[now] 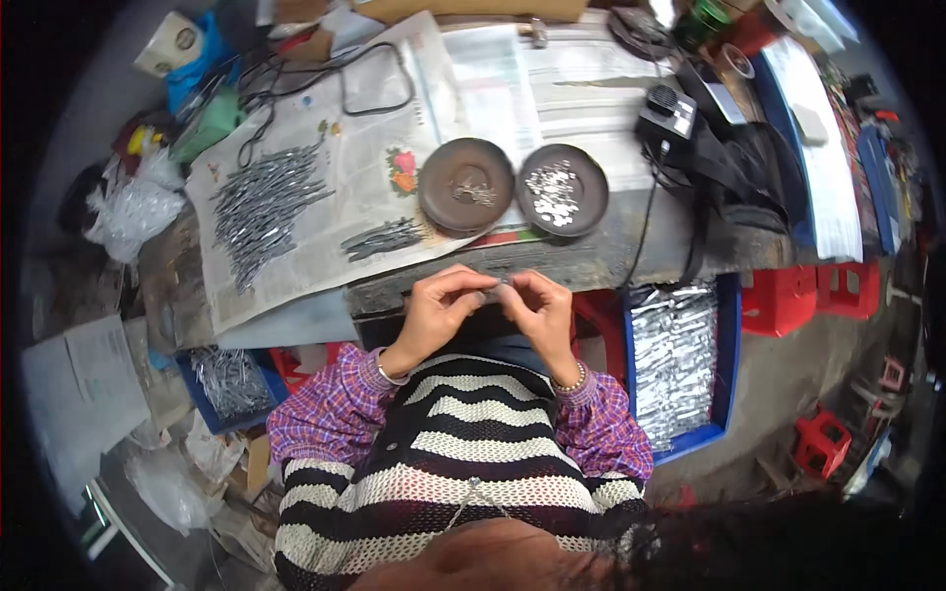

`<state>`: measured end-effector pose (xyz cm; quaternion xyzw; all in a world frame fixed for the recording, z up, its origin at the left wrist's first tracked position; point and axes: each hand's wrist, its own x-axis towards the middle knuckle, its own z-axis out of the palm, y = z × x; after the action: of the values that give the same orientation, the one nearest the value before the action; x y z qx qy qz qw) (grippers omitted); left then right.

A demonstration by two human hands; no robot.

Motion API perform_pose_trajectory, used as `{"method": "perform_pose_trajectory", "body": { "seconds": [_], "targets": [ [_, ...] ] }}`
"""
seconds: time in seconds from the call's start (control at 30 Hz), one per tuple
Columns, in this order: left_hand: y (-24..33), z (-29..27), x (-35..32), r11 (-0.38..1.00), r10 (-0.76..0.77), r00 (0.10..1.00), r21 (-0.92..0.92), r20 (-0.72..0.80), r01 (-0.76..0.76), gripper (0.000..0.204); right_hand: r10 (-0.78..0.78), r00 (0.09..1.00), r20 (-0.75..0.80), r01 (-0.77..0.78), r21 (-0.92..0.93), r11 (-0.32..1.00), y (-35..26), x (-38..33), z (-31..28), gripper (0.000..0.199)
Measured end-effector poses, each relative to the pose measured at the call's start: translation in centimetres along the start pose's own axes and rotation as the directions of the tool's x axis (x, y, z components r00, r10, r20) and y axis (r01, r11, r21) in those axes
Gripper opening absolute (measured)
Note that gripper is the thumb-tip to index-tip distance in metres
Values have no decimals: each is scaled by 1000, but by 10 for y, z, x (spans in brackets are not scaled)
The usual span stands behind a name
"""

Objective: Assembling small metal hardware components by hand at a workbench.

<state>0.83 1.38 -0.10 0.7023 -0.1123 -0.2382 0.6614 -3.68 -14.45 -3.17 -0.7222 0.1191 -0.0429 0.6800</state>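
Observation:
At the table's front edge, my left hand (434,313) and my right hand (540,310) meet, thumbs and fingers pinched together. A tiny greyish piece seems to be between the fingertips, too small to name. Just beyond them stand two round brown dishes. The left dish (439,182) has a small heap of thin metal bits in its middle; the right dish (588,219) contains many small shiny silver pieces (552,192). Left of the dishes, a small bunch of slender dark metal parts (382,238) lies on spread newspaper (345,207).
A larger pile of slender metal parts (266,202) covers the newspaper's left. A black device (668,113) with a cable stands right of the dishes. Below the table are blue crates of metal parts, one right (729,345), one left (202,394), and red stools (778,300).

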Motion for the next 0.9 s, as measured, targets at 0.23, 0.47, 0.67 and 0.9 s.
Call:
{"method": "perform_pose_trajectory", "body": {
  "seconds": [0.23,0.47,0.67,0.9],
  "targets": [
    [-1,-27,-21,986,48,993,162,-112,-29,21,162,964,211,-216,264,940,-1,0,6,8],
    [-36,-152,-102,686,465,758,727,-458,18,2,166,970,180,-211,271,939,6,2,8,8],
    [-38,-145,-89,396,623,754,915,-207,-76,11,120,981,154,-147,184,972,12,1,15,10],
    [-52,-177,-118,394,604,753,919,-262,3,9,113,986,123,-131,150,980,13,-1,17,9]
  ]
}}
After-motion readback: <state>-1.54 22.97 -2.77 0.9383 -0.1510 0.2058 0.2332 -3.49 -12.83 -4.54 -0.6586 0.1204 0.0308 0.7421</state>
